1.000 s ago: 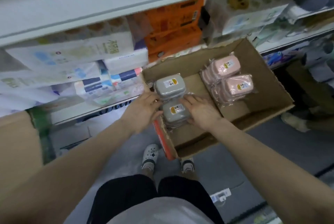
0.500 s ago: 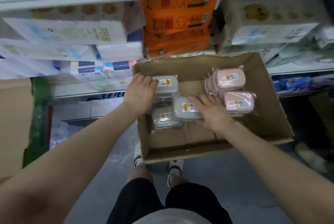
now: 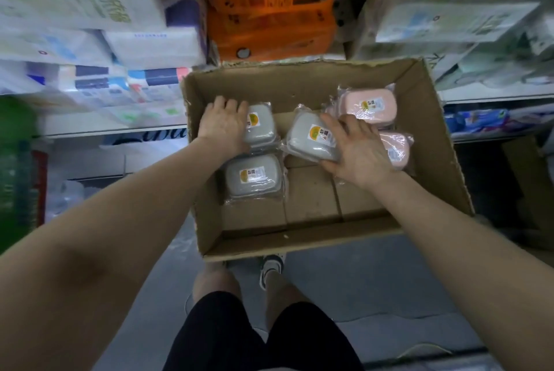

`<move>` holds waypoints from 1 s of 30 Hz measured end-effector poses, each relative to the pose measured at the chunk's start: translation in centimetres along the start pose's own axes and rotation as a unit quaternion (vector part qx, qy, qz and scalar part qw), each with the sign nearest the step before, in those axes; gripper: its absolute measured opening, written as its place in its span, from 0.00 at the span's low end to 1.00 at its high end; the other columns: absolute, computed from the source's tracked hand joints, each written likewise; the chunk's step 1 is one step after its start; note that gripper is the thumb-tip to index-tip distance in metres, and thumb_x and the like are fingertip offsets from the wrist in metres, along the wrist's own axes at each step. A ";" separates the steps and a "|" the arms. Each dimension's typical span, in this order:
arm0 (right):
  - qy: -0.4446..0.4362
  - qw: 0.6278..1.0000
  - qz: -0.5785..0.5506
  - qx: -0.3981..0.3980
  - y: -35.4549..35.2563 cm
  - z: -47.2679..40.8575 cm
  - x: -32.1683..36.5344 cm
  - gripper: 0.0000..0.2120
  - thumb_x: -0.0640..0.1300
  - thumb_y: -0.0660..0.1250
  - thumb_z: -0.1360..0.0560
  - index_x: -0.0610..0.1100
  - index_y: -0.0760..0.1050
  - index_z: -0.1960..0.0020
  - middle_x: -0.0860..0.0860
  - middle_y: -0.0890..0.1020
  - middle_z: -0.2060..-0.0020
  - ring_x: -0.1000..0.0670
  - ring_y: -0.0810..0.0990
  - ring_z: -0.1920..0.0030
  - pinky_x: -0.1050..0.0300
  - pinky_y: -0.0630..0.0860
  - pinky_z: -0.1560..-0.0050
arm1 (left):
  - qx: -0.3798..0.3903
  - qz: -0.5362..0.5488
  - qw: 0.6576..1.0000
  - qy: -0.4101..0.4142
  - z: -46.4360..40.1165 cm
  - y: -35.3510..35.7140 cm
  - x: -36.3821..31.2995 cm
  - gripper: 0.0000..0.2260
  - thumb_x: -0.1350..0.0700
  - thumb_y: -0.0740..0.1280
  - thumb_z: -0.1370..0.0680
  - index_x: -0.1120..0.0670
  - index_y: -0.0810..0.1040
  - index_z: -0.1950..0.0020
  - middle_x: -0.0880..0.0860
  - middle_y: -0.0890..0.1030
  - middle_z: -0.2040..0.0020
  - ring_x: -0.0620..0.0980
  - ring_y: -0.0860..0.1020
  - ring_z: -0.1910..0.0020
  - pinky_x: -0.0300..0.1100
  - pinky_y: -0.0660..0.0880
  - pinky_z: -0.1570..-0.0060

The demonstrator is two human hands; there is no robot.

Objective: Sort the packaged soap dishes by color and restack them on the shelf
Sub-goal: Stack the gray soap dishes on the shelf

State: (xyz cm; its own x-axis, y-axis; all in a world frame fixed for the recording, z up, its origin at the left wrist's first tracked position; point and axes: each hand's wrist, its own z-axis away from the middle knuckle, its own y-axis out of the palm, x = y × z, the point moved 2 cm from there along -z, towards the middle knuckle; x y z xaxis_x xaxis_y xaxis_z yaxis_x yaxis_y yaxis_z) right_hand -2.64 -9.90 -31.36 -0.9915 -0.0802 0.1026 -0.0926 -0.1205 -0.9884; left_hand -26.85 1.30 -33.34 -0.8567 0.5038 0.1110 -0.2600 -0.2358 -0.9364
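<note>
In the cardboard box point(image 3: 443, 160), grey soap dishes point(image 3: 253, 177) sit left and pink ones point(image 3: 370, 105) right, so the sorting looks nearly done, while the right hand point(image 3: 358, 154) grips one tilted grey dish point(image 3: 311, 138) mid-box and the left hand point(image 3: 223, 126) rests flat on the far grey stack.

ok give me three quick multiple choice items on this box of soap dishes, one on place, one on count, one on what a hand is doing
1. Where do the pink soap dishes lie in the cardboard box?
A. right side
B. left side
C. outside it

2. How many grey soap dishes show?
A. one
B. three
C. five

3. What is the right hand doing?
A. hanging idle
B. gripping the box wall
C. holding a tilted grey soap dish

Answers:
1 A, both pink tops sit by the right wall.
2 B, two at left, one in the middle.
3 C, its fingers curl round that dish.
</note>
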 end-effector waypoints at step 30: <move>-0.288 0.918 0.048 -0.270 -29.4 -9.4 22.3 0.40 0.67 0.61 0.33 0.50 0.63 0.26 0.41 0.73 0.40 0.37 0.74 0.41 0.42 0.68 0.39 | -0.354 0.133 0.901 -0.214 27.3 -17.1 21.1 0.40 0.36 0.71 0.32 0.55 0.65 0.27 0.59 0.75 0.39 0.61 0.74 0.42 0.55 0.73 0.43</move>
State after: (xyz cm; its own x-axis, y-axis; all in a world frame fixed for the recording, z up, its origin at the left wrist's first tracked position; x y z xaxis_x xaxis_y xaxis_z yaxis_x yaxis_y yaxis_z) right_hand -22.87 1.12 -1.07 -0.7995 -0.5923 -0.0996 -0.1932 0.4105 -0.8912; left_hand -52.62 -6.73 -5.86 -0.9795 0.1046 -0.1724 0.1990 0.3642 -0.9098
